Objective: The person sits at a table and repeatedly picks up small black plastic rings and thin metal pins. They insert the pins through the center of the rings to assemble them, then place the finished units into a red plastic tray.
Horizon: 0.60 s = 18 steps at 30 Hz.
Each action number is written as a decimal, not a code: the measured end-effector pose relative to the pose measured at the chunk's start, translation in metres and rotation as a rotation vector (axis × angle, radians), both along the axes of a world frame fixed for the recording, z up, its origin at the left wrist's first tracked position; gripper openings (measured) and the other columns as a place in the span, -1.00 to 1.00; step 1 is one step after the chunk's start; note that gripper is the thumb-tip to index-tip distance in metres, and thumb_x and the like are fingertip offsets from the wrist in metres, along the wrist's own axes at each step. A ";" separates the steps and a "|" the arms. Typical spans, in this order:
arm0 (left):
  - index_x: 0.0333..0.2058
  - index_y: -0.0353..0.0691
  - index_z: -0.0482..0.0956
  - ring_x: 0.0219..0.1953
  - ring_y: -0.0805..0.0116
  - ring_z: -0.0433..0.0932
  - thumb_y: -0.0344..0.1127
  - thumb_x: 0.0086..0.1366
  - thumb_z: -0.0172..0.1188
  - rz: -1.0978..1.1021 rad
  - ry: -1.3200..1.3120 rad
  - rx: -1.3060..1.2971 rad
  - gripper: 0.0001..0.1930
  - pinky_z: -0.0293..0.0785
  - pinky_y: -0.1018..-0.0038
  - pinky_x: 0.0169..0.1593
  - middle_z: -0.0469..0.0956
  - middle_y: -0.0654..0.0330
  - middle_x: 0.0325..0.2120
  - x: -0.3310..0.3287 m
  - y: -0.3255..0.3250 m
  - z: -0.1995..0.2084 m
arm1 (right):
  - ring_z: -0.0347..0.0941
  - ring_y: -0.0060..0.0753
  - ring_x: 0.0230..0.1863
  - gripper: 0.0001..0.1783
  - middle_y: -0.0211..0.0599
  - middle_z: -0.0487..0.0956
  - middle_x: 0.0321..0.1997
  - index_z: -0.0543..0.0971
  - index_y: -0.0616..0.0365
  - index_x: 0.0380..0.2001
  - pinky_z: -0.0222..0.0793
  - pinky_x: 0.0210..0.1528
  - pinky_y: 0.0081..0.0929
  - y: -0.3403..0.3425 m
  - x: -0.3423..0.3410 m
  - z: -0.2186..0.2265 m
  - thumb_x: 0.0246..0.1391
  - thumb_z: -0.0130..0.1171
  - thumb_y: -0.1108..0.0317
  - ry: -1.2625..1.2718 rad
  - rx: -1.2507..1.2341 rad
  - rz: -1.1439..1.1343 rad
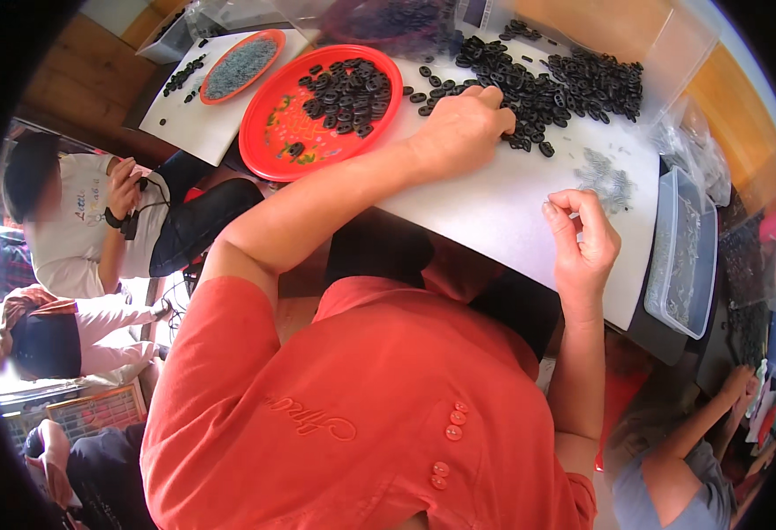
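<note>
Two bare hands are over a white table (503,216): the left hand (466,131) is at a pile of black parts (538,88), its grip hidden; the right hand (587,240), near some small clear pieces (607,181), has thumb and forefinger tips together, anything between them too small to tell. A red tray (260,110) holds more black parts.

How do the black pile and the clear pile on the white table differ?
The black pile is dark; the clear pile is pale. The black pile's pieces look chunkier than the clear pile's. The black pile spreads wider than the clear pile. Both hold many loose pieces.
</note>
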<state>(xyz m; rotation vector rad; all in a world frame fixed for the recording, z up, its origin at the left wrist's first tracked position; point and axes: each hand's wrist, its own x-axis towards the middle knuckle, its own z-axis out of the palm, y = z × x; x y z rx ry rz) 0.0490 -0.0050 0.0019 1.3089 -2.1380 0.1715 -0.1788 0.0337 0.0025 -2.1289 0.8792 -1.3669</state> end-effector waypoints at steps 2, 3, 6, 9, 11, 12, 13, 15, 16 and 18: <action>-0.34 -0.22 0.59 -0.23 0.03 0.52 -0.49 0.08 0.16 -0.006 -0.070 0.018 -0.86 0.49 0.20 -0.26 0.49 0.09 -0.37 -0.002 -0.005 -0.001 | 0.40 -0.55 -0.52 -0.91 -0.37 0.52 -0.46 0.50 0.22 -0.39 0.29 -0.48 -0.59 0.000 -0.002 -0.001 0.06 0.22 0.57 -0.006 0.018 0.005; -0.33 -0.23 0.58 -0.23 0.04 0.52 -0.49 0.08 0.16 -0.005 -0.101 0.024 -0.86 0.49 0.20 -0.26 0.49 0.09 -0.38 -0.002 -0.006 0.001 | 0.41 -0.55 -0.52 -0.91 -0.37 0.52 -0.46 0.50 0.22 -0.39 0.29 -0.48 -0.59 0.000 -0.003 -0.001 0.06 0.22 0.58 -0.010 0.027 0.009; -0.35 -0.25 0.57 -0.28 0.04 0.53 -0.48 0.08 0.17 -0.025 -0.030 0.039 -0.88 0.49 0.21 -0.27 0.49 0.08 -0.40 -0.004 -0.005 0.003 | 0.41 -0.55 -0.53 -0.91 -0.37 0.53 -0.47 0.50 0.22 -0.39 0.30 -0.48 -0.60 0.000 -0.004 0.000 0.06 0.22 0.58 -0.022 0.061 0.012; -0.39 -0.25 0.56 -0.35 0.05 0.54 -0.46 0.07 0.19 -0.092 0.286 0.297 -0.91 0.49 0.23 -0.30 0.49 0.08 -0.43 -0.009 0.013 0.015 | 0.42 -0.55 -0.53 -0.91 -0.37 0.54 -0.47 0.50 0.22 -0.39 0.31 -0.48 -0.59 0.000 -0.007 -0.002 0.06 0.22 0.58 -0.027 0.070 -0.002; -0.42 -0.26 0.55 -0.38 0.04 0.54 -0.44 0.07 0.20 -0.119 0.449 0.484 -0.92 0.48 0.23 -0.32 0.49 0.08 -0.44 -0.009 0.026 0.017 | 0.42 -0.54 -0.53 -0.91 -0.37 0.54 -0.47 0.50 0.22 -0.39 0.31 -0.47 -0.58 0.000 -0.006 -0.004 0.06 0.22 0.58 -0.038 0.076 0.000; -0.43 -0.27 0.54 -0.39 0.04 0.54 -0.44 0.07 0.21 -0.126 0.475 0.543 -0.93 0.48 0.23 -0.33 0.49 0.07 -0.44 -0.009 0.030 0.015 | 0.42 -0.54 -0.53 -0.91 -0.36 0.54 -0.47 0.50 0.22 -0.39 0.32 -0.47 -0.58 0.000 -0.006 -0.004 0.05 0.22 0.58 -0.043 0.079 0.000; -0.44 -0.27 0.54 -0.40 0.04 0.54 -0.43 0.07 0.22 -0.127 0.502 0.599 -0.92 0.48 0.23 -0.34 0.49 0.07 -0.44 -0.008 0.033 0.014 | 0.42 -0.54 -0.52 -0.90 -0.36 0.54 -0.47 0.50 0.22 -0.39 0.32 -0.47 -0.58 0.000 -0.005 -0.003 0.05 0.22 0.59 -0.036 0.077 0.002; -0.44 -0.29 0.54 -0.40 0.03 0.54 -0.43 0.06 0.22 -0.086 0.214 0.307 -0.91 0.48 0.24 -0.35 0.49 0.06 -0.44 -0.009 0.039 0.005 | 0.44 -0.54 -0.51 -0.90 -0.36 0.54 -0.47 0.50 0.21 -0.39 0.32 -0.46 -0.58 0.000 -0.004 -0.003 0.04 0.22 0.59 -0.021 0.073 0.005; -0.44 -0.29 0.54 -0.39 0.03 0.55 -0.43 0.06 0.23 -0.071 0.072 0.157 -0.91 0.48 0.24 -0.35 0.49 0.06 -0.44 -0.010 0.039 0.002 | 0.44 -0.54 -0.50 -0.90 -0.35 0.55 -0.47 0.50 0.21 -0.39 0.33 -0.45 -0.58 0.000 -0.005 -0.003 0.04 0.22 0.59 -0.010 0.070 0.003; -0.45 -0.29 0.53 -0.39 0.00 0.54 -0.43 0.05 0.23 -0.051 -0.065 0.088 -0.91 0.48 0.23 -0.35 0.48 0.05 -0.44 -0.010 0.041 0.003 | 0.46 -0.53 -0.48 -0.90 -0.35 0.55 -0.46 0.51 0.21 -0.38 0.34 -0.44 -0.58 0.000 -0.005 -0.004 0.04 0.22 0.59 0.014 0.065 -0.002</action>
